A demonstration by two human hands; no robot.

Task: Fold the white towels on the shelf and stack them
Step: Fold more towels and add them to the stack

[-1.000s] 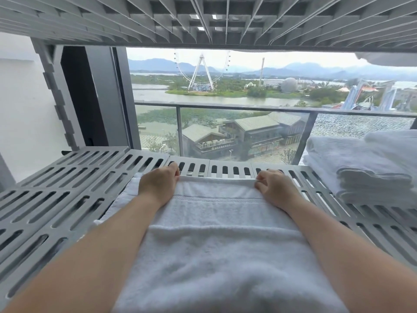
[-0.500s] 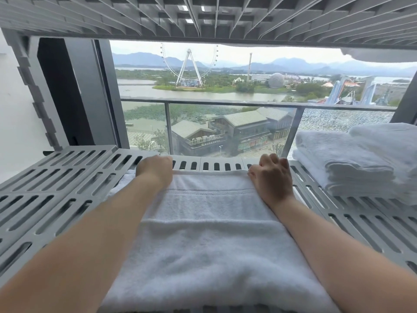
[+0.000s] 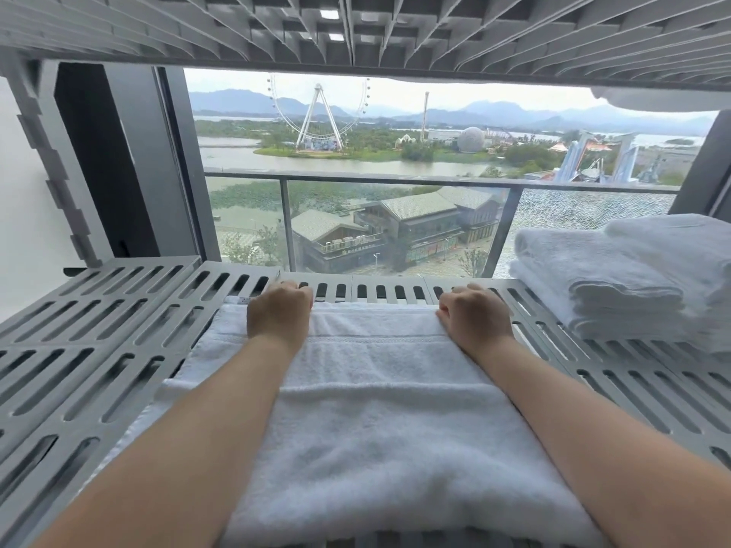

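A white towel (image 3: 368, 413) lies spread flat on the grey slatted shelf (image 3: 91, 350), its folded near part bulging toward me. My left hand (image 3: 279, 312) is curled over the towel's far edge near its left corner. My right hand (image 3: 474, 316) is curled over the same far edge at the right corner. Both sets of fingers are bent down and hidden behind the edge. A stack of folded white towels (image 3: 617, 282) stands on the shelf at the right.
Another slatted shelf (image 3: 356, 29) hangs close overhead. Behind the shelf is a window with a glass balcony railing (image 3: 395, 179). A dark window frame (image 3: 118, 164) and a notched grey upright (image 3: 51, 168) stand at the left.
My right hand's fingers, lifted half a second ago, have curled down onto the towel's far edge. The towel's far edge lies straighter along the back of the shelf.
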